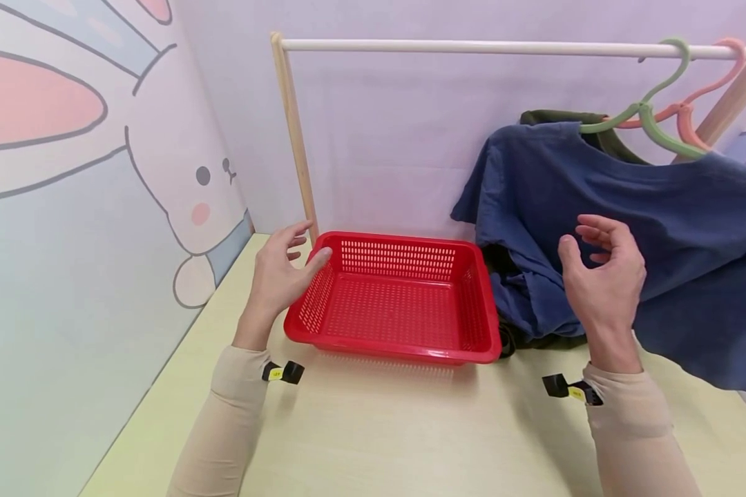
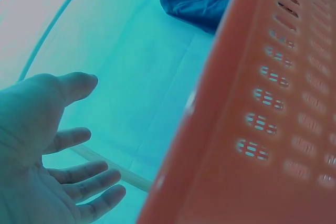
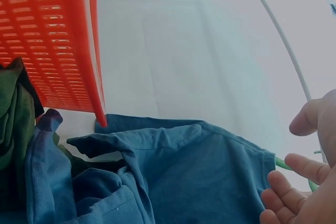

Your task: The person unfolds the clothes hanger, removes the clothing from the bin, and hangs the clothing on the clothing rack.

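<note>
A red perforated plastic basket (image 1: 391, 304) with nothing in it rests on the table. My left hand (image 1: 281, 270) is raised beside the basket's left rim, fingers loosely bent and holding nothing; the left wrist view shows the same hand (image 2: 63, 156) apart from the basket wall (image 2: 236, 129). My right hand (image 1: 606, 276) hovers in front of a navy blue T-shirt (image 1: 547, 186), its fingers relaxed around nothing. That shirt hangs on a green hanger (image 1: 653, 131). In the right wrist view, the hand (image 3: 307, 177) overlaps the edge of the shirt (image 3: 199, 177); whether they touch I cannot tell.
A white rail (image 1: 460, 47) on wooden posts (image 1: 295, 131) spans the back. Behind the green hanger a pink hanger (image 1: 686, 114) carries a dark green garment (image 1: 559, 117). Dark cloth lies bunched right of the basket. The left wall (image 1: 99, 276) has a rabbit drawing.
</note>
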### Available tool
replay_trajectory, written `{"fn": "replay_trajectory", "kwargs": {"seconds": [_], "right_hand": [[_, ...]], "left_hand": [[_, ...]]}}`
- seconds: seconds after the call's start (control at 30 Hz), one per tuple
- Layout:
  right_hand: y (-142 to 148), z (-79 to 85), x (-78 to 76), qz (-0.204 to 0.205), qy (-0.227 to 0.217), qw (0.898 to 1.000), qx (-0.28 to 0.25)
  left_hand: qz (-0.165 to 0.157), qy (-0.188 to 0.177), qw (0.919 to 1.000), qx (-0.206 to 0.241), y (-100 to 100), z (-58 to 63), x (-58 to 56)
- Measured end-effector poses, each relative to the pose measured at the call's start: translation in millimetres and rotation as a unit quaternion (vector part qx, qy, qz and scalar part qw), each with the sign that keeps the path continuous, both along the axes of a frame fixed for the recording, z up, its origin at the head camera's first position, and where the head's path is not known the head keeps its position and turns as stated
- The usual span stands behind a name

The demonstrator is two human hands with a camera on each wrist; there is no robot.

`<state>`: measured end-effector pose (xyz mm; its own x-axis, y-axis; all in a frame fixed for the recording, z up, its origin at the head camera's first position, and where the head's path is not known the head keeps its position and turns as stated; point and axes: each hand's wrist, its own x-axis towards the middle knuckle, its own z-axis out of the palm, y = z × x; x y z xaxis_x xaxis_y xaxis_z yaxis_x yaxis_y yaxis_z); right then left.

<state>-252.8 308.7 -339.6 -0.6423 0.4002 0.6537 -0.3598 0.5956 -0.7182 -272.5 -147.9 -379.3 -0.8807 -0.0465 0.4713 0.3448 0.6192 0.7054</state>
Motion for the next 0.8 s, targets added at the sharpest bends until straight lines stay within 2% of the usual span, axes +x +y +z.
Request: {"fn": "replay_trajectory", "kwargs": {"seconds": [0.23, 0.43, 0.6, 0.7, 0.8], "right_hand": [[-1.0, -0.4, 0.2, -0.001, -0.008, 1.0, 0.001], [-2.3, -0.3, 0.3, -0.004, -0.014, 1.0, 0.001], [-2.4, -0.6, 0.7, -0.002, -0.019, 1.0, 0.005], [-1.8, -1.0, 1.8, 0.004, -0.033, 0.999, 0.022], [0.1, -1.7, 2.7, 0.028, -0.051, 0.996, 0.063]], "left_hand": [[-0.017, 0.004, 0.9998, -0.001, 2.7, 2.1, 1.3], [-0.016, 0.0, 0.9998, -0.011, 3.5, 1.2, 2.7], [-0.028, -0.015, 0.9995, -0.01, 5.4, -0.3, 2.0], [-0.04, -0.024, 0.9988, -0.014, 7.3, -0.6, 1.6], [-0.047, -0.023, 0.9983, -0.027, 10.1, -0.5, 2.0]]}}
